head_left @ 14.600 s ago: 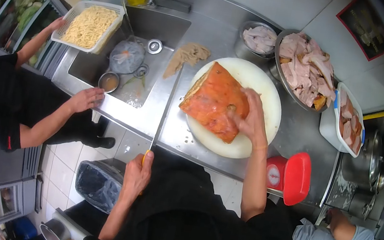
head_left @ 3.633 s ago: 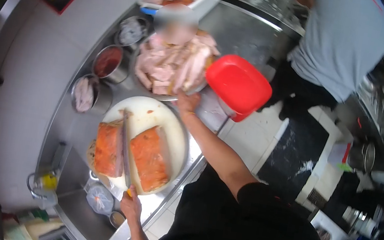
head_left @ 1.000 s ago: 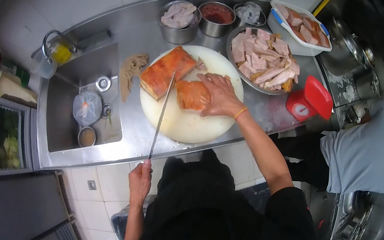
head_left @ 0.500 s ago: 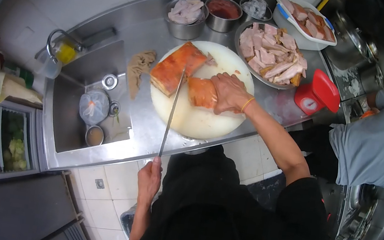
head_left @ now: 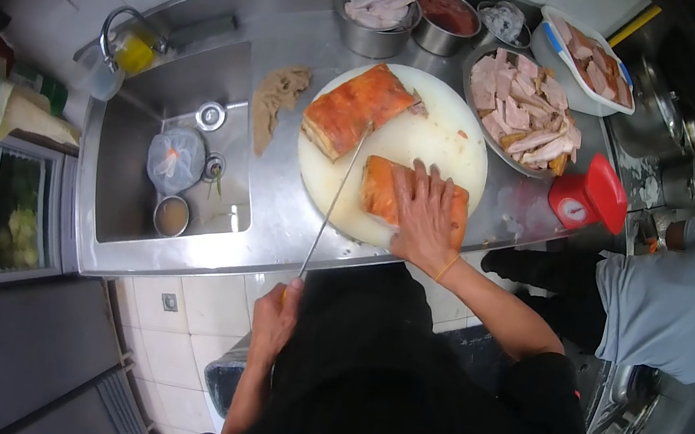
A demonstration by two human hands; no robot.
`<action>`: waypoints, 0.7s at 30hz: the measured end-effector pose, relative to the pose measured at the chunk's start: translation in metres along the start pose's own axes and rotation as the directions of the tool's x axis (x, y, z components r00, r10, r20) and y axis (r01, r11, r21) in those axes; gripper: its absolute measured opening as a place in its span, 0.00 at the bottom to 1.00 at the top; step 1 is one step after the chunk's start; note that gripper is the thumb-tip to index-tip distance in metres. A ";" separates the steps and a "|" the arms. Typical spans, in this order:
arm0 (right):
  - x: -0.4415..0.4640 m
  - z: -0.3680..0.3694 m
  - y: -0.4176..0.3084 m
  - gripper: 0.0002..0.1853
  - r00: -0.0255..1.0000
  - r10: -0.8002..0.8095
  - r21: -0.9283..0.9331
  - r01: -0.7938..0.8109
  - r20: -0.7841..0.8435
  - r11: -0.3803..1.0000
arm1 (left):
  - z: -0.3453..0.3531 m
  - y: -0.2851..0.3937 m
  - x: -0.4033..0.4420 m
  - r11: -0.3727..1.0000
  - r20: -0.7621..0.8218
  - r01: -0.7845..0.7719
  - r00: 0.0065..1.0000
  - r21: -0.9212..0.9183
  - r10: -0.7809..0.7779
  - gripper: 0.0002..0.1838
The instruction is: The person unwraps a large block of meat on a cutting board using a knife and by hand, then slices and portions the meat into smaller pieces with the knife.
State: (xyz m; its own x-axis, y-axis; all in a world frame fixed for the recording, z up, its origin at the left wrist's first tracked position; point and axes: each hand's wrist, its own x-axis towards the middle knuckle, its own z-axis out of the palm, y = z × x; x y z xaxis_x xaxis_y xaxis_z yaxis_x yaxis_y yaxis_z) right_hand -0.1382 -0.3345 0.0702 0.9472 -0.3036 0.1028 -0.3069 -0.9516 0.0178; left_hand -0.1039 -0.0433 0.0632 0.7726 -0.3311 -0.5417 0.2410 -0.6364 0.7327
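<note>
My left hand (head_left: 274, 317) is closed round the handle of a long knife (head_left: 332, 208), whose blade points up across the left side of the round white cutting board (head_left: 437, 147). The tip lies near a large orange-skinned slab of meat (head_left: 358, 109) at the board's upper left. My right hand (head_left: 427, 215), with a yellow band at the wrist, rests with spread fingers on a second orange-skinned piece of meat (head_left: 381, 188) at the lower right of the board. A gap separates the two pieces. Small scraps lie beside the upper slab.
A bowl of cut meat (head_left: 518, 108), a red scale (head_left: 585, 199), several metal pots and a white tub (head_left: 579, 65) stand behind and right. A brown cloth (head_left: 275, 104) lies beside the sink (head_left: 123, 218). A person in grey (head_left: 664, 296) stands at the right.
The smaller piece under my right hand has moved nearer the board's front edge, away from the larger slab. My right fingers have spread over it. The knife remains in my left hand.
</note>
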 end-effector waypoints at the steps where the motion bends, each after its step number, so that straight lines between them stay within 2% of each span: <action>1: 0.002 -0.001 0.003 0.58 0.999 -0.015 0.018 0.014 0.047 1.000 | -0.002 0.002 0.001 1.000 0.006 -0.006 1.000 0.006 0.006 0.33; 3: 0.013 -0.008 0.016 0.57 0.988 -0.052 0.058 0.044 0.145 0.997 | -0.003 0.004 0.001 1.000 0.017 -0.012 1.000 0.015 0.011 0.33; 4: 0.024 -0.021 0.026 0.56 0.963 -0.059 0.158 0.017 0.263 0.987 | -0.004 0.007 0.000 1.000 0.014 -0.019 1.000 0.012 0.019 0.33; 6: 0.057 -0.050 0.052 0.55 0.873 -0.107 0.341 -0.071 0.476 0.938 | -0.006 0.012 -0.003 0.999 0.010 -0.038 0.999 0.004 0.038 0.33; 9: 0.099 -0.040 0.084 0.56 0.726 -0.160 0.367 -0.135 0.669 0.920 | -0.004 0.000 -0.003 0.996 -0.007 -0.086 0.996 -0.028 0.086 0.33; 10: 0.105 -0.034 0.083 0.50 0.758 -0.141 0.331 -0.103 0.636 0.938 | -0.004 -0.002 -0.004 0.996 0.001 -0.080 0.997 -0.031 0.080 0.33; 13: 0.099 -0.034 0.064 0.36 0.939 -0.122 0.227 0.048 0.322 0.973 | -0.005 -0.006 -0.013 0.999 0.028 -0.023 0.999 -0.026 0.024 0.34; 14: 0.102 -0.036 0.054 0.31 0.931 -0.047 0.150 -0.008 0.361 0.989 | -0.006 -0.003 -0.016 1.000 0.045 0.008 0.999 -0.010 -0.007 0.33; 17: 0.105 -0.013 0.056 0.29 0.921 -0.058 0.118 0.013 0.385 0.993 | -0.007 0.012 -0.026 1.000 0.070 0.020 0.997 0.017 -0.021 0.33; 21: 0.082 -0.029 0.048 0.28 0.915 0.003 0.137 -0.064 0.404 0.988 | -0.007 0.039 -0.034 0.997 0.086 -0.028 0.996 0.071 0.022 0.32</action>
State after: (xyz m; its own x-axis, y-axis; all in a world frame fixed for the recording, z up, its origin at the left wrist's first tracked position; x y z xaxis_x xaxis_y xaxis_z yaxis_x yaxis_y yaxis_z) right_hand -0.0778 -0.4034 0.1082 0.9028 -0.3000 -0.3081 -0.3512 -0.9278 -0.1255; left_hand -0.1168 -0.0524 0.1133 0.7246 -0.4036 -0.5587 0.1767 -0.6747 0.7166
